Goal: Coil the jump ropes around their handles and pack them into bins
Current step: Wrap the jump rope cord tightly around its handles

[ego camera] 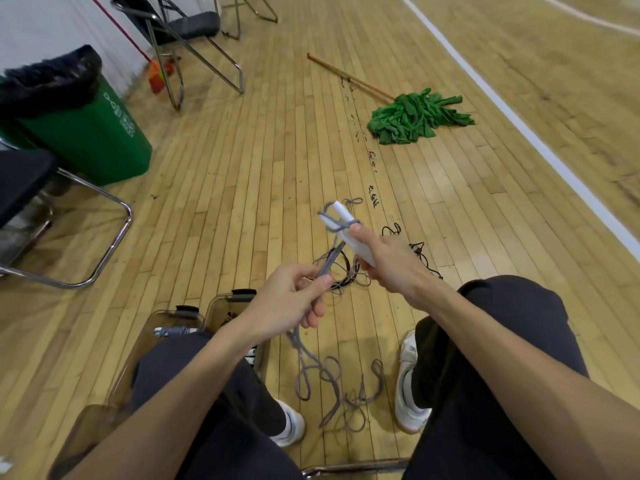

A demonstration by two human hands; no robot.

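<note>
Right hand [391, 263] gripping white handles [338, 211], left hand [294, 296] pinching grey rope [331, 258] — just below

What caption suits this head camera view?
Grey rope looped round white handles: right hand grips them, left hand pinches the rope.

We're in a sports hall: pale hardwood strip floor [263, 161] across the whole frame, a white court line [519, 129] sweeping down the right side. Upper left, metal folding chairs [194, 29] line a white wall [41, 26] by a green bin [93, 133]. Upper centre lies a green mop [415, 116], and a grey jump rope [332, 382] sprawls at lower centre.
</note>
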